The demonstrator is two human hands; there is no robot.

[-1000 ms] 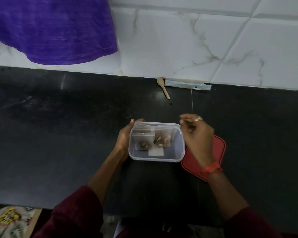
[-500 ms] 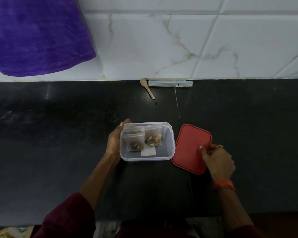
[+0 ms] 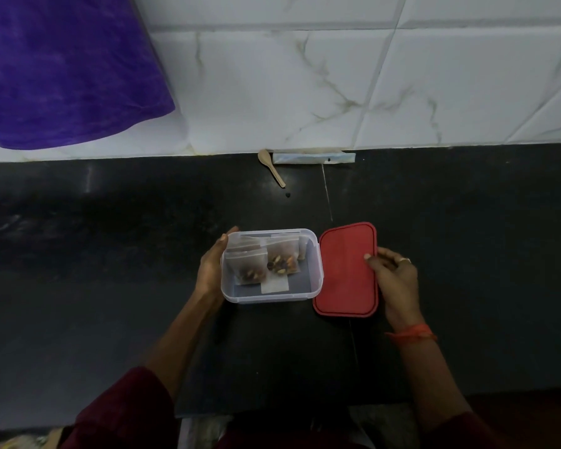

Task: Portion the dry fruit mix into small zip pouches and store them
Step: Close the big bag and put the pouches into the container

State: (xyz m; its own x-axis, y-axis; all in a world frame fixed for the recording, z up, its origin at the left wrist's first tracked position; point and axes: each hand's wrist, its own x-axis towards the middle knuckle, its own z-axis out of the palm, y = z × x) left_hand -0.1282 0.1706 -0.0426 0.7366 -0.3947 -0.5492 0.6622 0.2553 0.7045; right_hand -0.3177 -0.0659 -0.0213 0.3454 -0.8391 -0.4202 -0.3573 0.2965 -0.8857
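The surface (image 3: 110, 254) is showing as dark polished stone, faintly glossy. The box (image 3: 266, 298) is looking like clear smooth plastic, the lid (image 3: 344, 270) like matt red plastic. The pouches (image 3: 280, 254) are appearing as thin clear film. The spoon (image 3: 271, 166) is looking wooden, the wall tiles (image 3: 305, 92) glossy and marble-like, the purple cloth (image 3: 62, 66) soft and woven.

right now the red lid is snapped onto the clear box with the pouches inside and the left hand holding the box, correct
Not the lid. The head view shows the red lid off the clear box, lying on the counter beside it, gripped at its edge by the right hand. The pouches are inside and the left hand holds the box.
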